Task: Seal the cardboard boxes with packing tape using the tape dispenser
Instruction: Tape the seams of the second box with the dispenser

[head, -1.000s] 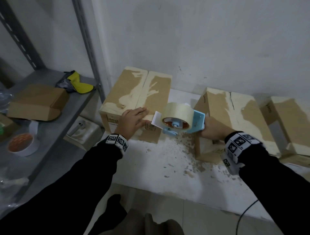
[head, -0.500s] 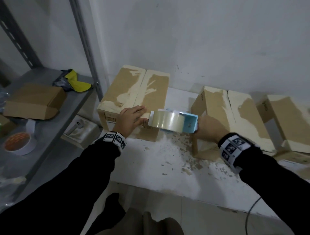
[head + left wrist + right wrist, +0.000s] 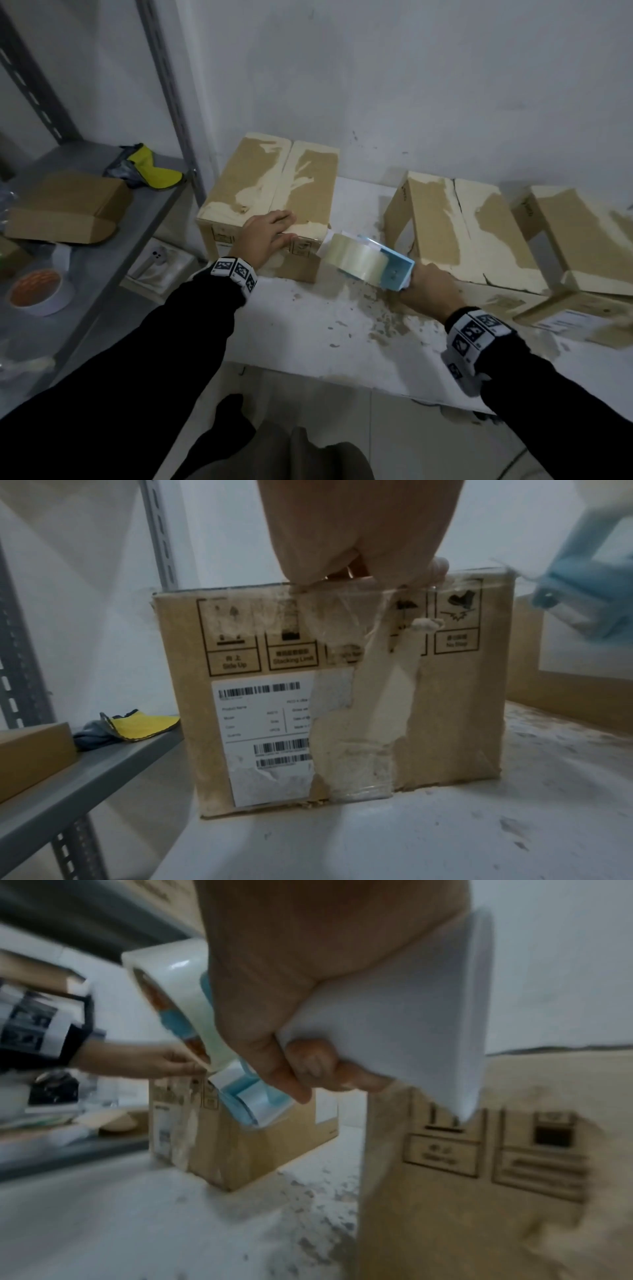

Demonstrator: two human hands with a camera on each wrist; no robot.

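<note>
Here the left hand (image 3: 265,236) lies flat, fingers straight, on the leftmost cardboard box (image 3: 274,192) on the tabletop; the right hand (image 3: 428,291), clamped round the tape dispenser (image 3: 370,262) beside it, should pull steadily, keeping tape taut.

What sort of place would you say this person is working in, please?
Probably a stockroom or packing corner: labelled cardboard boxes on a low white platform, a grey metal shelving rack beside it, and a tape dispenser in the right hand.
</note>
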